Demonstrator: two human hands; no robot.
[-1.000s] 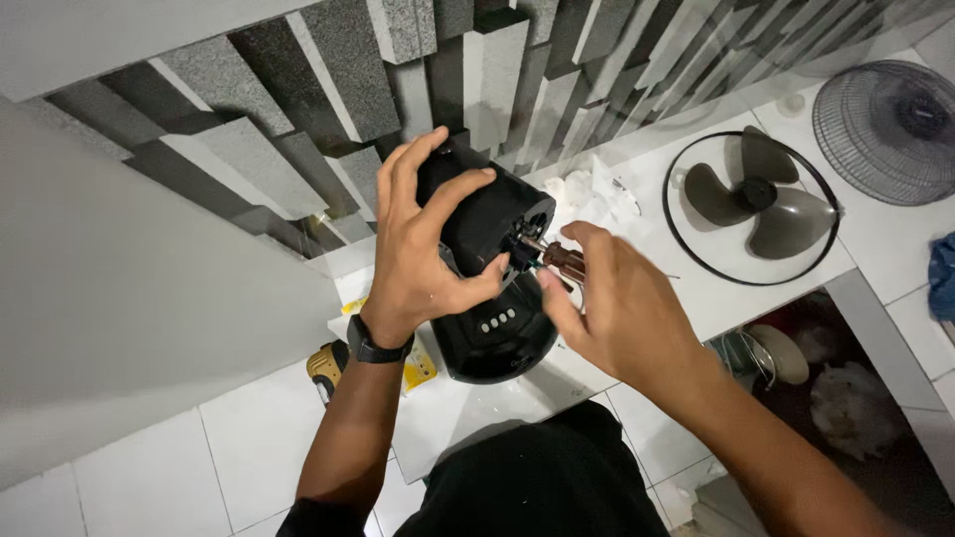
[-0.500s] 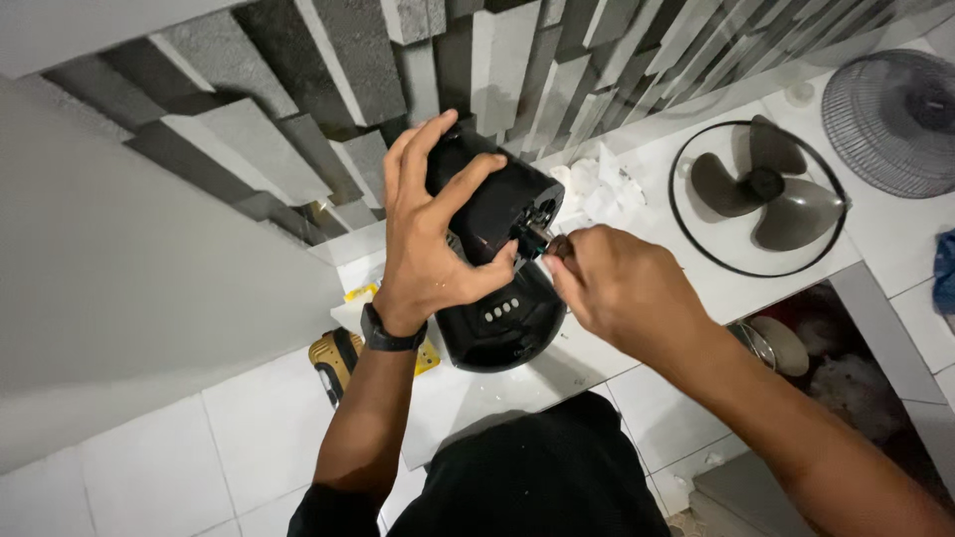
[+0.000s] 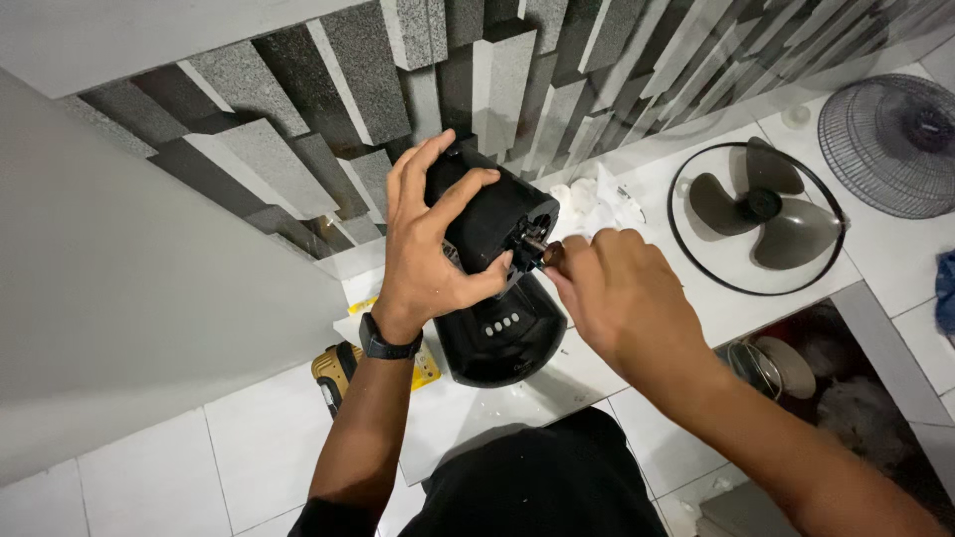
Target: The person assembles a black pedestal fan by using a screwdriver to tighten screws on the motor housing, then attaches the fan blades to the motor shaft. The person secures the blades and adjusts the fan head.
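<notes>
My left hand [image 3: 428, 249], with a black watch on its wrist, grips the black motor housing [image 3: 497, 214] of a small fan from the left side. The housing stands over the fan's round black base [image 3: 494, 343], which has a row of small buttons. My right hand [image 3: 609, 288] is closed around a screwdriver with a brown handle [image 3: 553, 256]; only the handle's end shows. Its metal tip meets the housing's front face beside my left thumb.
A grey three-blade fan propeller [image 3: 761, 207] lies inside a black ring on the white tiled counter [image 3: 686, 298]. A round wire fan guard [image 3: 890, 144] lies at the far right. White crumpled paper [image 3: 595, 196] sits behind the housing. A yellow and black tool [image 3: 336, 366] lies near my left wrist.
My right hand has closed further over the screwdriver handle, which showed more a second ago, and shifted slightly. My left hand keeps its grip on the housing.
</notes>
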